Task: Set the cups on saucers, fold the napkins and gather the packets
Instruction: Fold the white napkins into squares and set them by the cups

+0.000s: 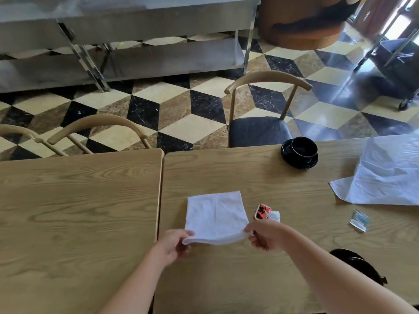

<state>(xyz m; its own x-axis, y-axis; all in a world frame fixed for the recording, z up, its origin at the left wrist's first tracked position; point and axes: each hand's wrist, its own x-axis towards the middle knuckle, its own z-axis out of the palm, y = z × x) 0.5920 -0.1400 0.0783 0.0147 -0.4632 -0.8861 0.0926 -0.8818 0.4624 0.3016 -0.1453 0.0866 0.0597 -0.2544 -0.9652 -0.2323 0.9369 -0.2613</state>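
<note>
1. Left hand (173, 244) and right hand (264, 235) each pinch a near corner of the folded napkin (215, 215), mid-table (226, 279).
2. Packets (263, 211) at 3 o'clock of it; cup (303, 147) on saucer (299, 160) at 1 o'clock.

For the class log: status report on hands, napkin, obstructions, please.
Left hand and right hand pinch folded napkin near corners. Red packet just beside it.

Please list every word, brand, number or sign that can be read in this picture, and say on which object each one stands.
No text can be read.
Red and black packet: printed pattern, too blurred to read.
White packet beside it: nothing legible.
Silver-blue packet: print too small and blurred.
Folded napkin, unfolded napkin, black cup on its saucer: no markings visible.
</note>
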